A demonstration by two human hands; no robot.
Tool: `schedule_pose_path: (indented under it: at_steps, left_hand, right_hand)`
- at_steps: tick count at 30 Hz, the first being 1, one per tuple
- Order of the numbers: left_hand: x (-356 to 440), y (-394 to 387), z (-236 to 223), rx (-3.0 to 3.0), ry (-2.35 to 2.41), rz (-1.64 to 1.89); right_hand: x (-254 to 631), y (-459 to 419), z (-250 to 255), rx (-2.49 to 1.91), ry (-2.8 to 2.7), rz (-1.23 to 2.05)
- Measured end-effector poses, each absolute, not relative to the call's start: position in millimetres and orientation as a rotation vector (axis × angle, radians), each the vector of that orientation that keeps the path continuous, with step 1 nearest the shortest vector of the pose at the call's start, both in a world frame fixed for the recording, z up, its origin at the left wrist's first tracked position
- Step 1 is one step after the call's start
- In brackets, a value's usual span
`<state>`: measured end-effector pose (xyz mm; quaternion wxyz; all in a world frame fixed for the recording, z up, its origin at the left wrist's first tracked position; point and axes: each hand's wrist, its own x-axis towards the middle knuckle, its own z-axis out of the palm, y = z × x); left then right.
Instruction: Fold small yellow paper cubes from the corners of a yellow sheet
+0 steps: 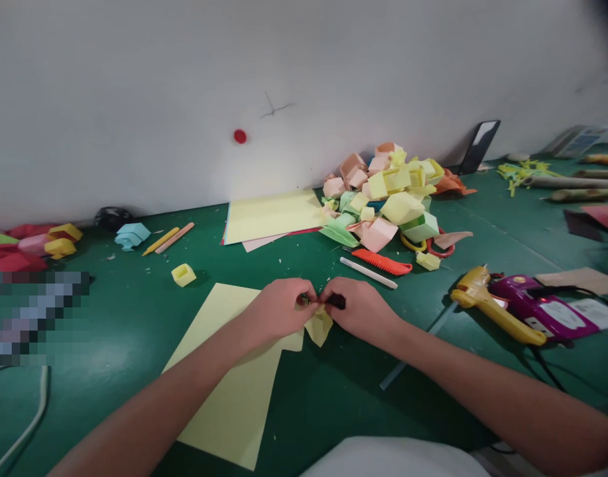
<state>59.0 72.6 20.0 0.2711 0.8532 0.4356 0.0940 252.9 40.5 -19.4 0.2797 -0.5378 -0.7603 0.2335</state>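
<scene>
Both my hands meet over the middle of the green table, pinching a small piece of folded yellow paper (319, 329). My left hand (287, 306) grips it from the left, thumb and fingertips together. From the right, my right hand (356, 308) pinches its upper edge, fingertips touching those of the left. The paper's lower part hangs below the fingers in a pointed, creased shape; its top is hidden by them. Beneath my left forearm lies a large yellow sheet (229, 404). A small folded yellow paper box (183, 275) sits beyond that sheet.
A heap of folded paper pieces (383, 192) stands by the wall, with an orange cutter (382, 262) and white pen (368, 272) before it. At right are a yellow glue gun (502, 308) with a glue stick and a purple device (545, 311). Paper sheets (274, 215) lie behind.
</scene>
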Motion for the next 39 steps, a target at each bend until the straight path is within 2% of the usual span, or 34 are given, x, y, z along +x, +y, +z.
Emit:
schedule_pose_path:
  at_steps: [12,27,39]
  left_hand:
    - [61,72,23,2.304,1.141,0.206]
    - [67,67,17,2.383,1.295,0.126]
    - [68,60,14,2.299,1.321,0.277]
  right_hand:
    - [250,36,-22,-1.404,-2.079,0.532]
    - [252,35,-12,-1.335,-2.063,0.769]
    - [252,36,-10,-1.414,-2.113,0.666]
